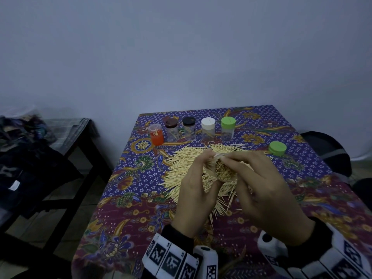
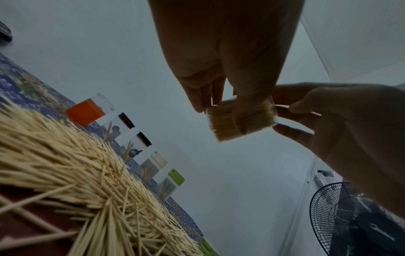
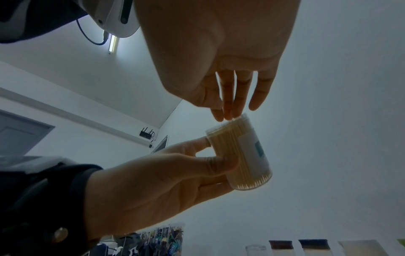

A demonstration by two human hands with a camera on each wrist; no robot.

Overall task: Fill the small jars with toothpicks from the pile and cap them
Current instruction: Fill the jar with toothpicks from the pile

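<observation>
My left hand (image 1: 196, 184) grips a small clear jar (image 1: 223, 172) packed with toothpicks, tilted and held above the toothpick pile (image 1: 181, 168). In the right wrist view its thumb and fingers pinch the jar's (image 3: 241, 155) side. My right hand (image 1: 261, 188) reaches in from the right, and its straight fingers (image 3: 230, 107) touch the toothpick ends at the jar's open mouth. A loose green cap (image 1: 277, 148) lies right of the pile. Behind the pile stand an uncapped orange jar (image 1: 156, 135) and jars capped brown (image 1: 171, 127), black (image 1: 189, 127), white (image 1: 208, 128) and green (image 1: 228, 127).
The table wears a patterned purple cloth (image 1: 124, 208); its left edge drops to the floor. A dark bench (image 1: 66, 137) with clothes stands to the left. A dark chair (image 1: 330, 152) sits at the right, and a standing fan (image 2: 355, 220) shows in the left wrist view.
</observation>
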